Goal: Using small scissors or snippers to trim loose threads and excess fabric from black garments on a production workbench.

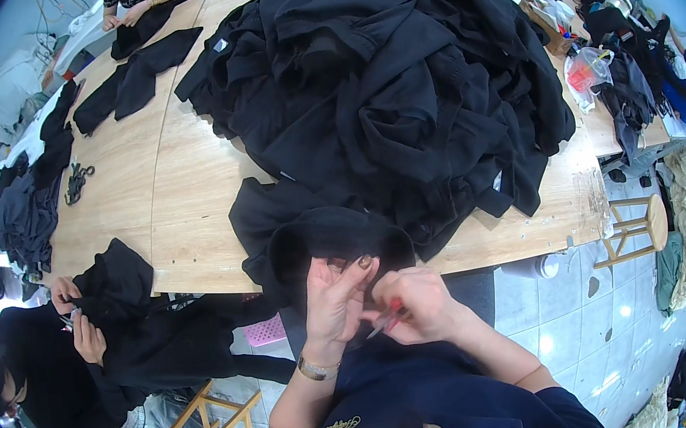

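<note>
A black garment (321, 243) hangs over the near table edge, with a rounded opening toward me. My left hand (333, 302), a metal watch or bracelet on its wrist, is closed at that opening. Its thumb presses toward the fingers and seems to pinch the cloth, though the fingertips are partly hidden. Close on its right, my right hand (424, 303) is closed around small red-handled thread snips (392, 311). Their metal tip points down toward my left palm. Directly beyond both hands rises a large heap of black garments (394, 77).
On the wooden table (184, 191), other black pieces (139, 80) lie at the far left. At my left a co-worker's hands (86, 339) handle dark cloth. Another person's hands (131, 17) work across the table. Wooden stools (635, 229) stand right and lower left; a clear plastic bag (588, 69) sits at right.
</note>
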{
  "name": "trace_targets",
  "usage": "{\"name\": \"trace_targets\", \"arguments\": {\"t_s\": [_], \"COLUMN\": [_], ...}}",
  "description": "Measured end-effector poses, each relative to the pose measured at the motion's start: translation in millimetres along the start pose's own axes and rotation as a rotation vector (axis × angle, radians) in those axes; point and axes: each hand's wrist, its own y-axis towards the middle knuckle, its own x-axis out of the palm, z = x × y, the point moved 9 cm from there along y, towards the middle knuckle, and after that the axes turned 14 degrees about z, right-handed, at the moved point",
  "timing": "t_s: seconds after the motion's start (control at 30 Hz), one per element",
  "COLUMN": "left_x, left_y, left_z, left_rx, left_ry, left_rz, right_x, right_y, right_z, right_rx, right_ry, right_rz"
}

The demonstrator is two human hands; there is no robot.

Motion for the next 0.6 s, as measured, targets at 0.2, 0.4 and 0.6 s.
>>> {"name": "trace_targets", "arguments": {"t_s": [0.2, 0.4, 0.6], "left_x": [2.8, 1.7, 4.8], "left_y": [-0.6, -0.8, -2.8], "left_z": [4.5, 6.2, 8.0], "left_rx": [-0.013, -0.043, -0.059], "left_ry": [-0.044, -0.107, -0.128], "left_rz": [-0.039, -0.071, -0.067], "right_x": [-39.2, -33.1, -27.1], "right_y": [-2.6, 3.7, 0.1], "right_z": [44.4, 41.0, 48.7], "right_rx": [0.277, 0.076, 0.105], "right_ry": [-0.435, -0.700, -0.678], "right_rz": [0.128, -0.004, -0.040]}}
